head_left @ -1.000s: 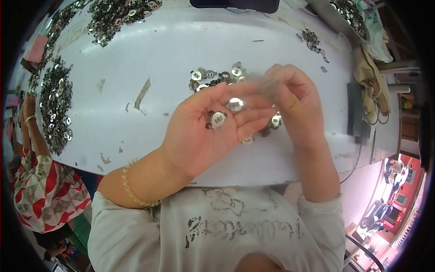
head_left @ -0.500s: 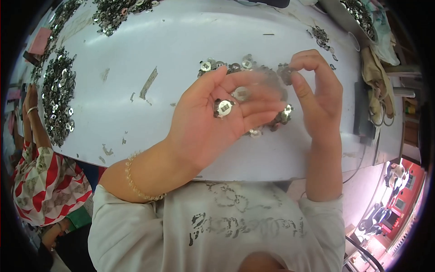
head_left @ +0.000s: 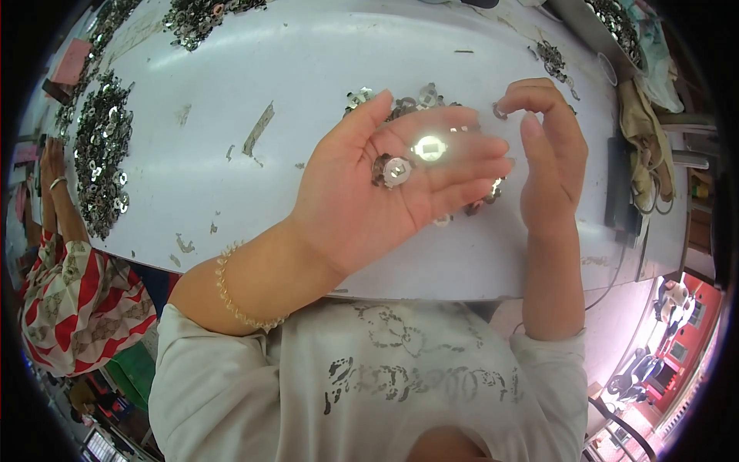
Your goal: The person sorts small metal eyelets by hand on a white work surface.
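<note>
My left hand is palm up over the table, its fingers stretched out. Two small round silvery metal parts with dark tabs lie on it: one metal part on the palm, and a brightly shining metal disc at the base of the fingers. To the right, my right hand is raised with its index finger curled and its thumb apart. A small metal piece shows at that fingertip; whether it touches the finger I cannot tell. Behind my left hand is a loose pile of similar parts, partly hidden by the fingers.
Heaps of small metal parts lie along the left and at the back. Grey tape scraps mark the white table. Scissors and a beige cloth hang at the right edge. A co-worker's hand is far left.
My right thumb has parted from the index finger, where a metal part was pinched before. My left hand has shifted slightly right, and the metal parts on it have shifted and turned a little.
</note>
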### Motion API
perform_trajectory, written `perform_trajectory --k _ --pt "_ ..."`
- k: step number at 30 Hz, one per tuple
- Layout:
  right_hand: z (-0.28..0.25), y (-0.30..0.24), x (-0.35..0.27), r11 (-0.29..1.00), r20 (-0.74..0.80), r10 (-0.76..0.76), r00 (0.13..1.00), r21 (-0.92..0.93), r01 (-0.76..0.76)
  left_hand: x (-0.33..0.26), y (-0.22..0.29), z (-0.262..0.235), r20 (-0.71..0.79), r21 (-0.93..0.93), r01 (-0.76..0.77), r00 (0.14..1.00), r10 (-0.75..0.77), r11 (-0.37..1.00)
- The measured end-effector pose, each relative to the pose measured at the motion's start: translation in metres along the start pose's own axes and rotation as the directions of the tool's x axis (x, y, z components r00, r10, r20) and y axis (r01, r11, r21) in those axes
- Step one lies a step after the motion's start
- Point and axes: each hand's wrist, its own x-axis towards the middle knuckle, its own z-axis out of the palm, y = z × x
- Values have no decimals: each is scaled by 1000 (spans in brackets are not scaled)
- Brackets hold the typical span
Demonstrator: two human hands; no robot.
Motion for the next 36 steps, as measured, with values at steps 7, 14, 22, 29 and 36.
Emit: perform_trajectory --k 7,14,22,29,36 --pt "10 -9 -6 962 85 -261 962 -59 266 -3 -6 3 -54 -25 -67 996 65 997" --pt "29 -20 -2 878 223 -345 912 -266 398 -1 4 -18 92 -13 -98 991 99 995" --pt "22 -12 -11 932 144 -287 947 -187 311 2 1 1 -150 697 -141 930 336 703" --pt "31 -14 -15 883 -52 -452 891 120 455 -10 50 -18 256 502 -79 965 -60 861" --pt "24 -1 -23 915 -125 -396 910 26 402 21 -9 -3 275 933 -23 692 668 -360"
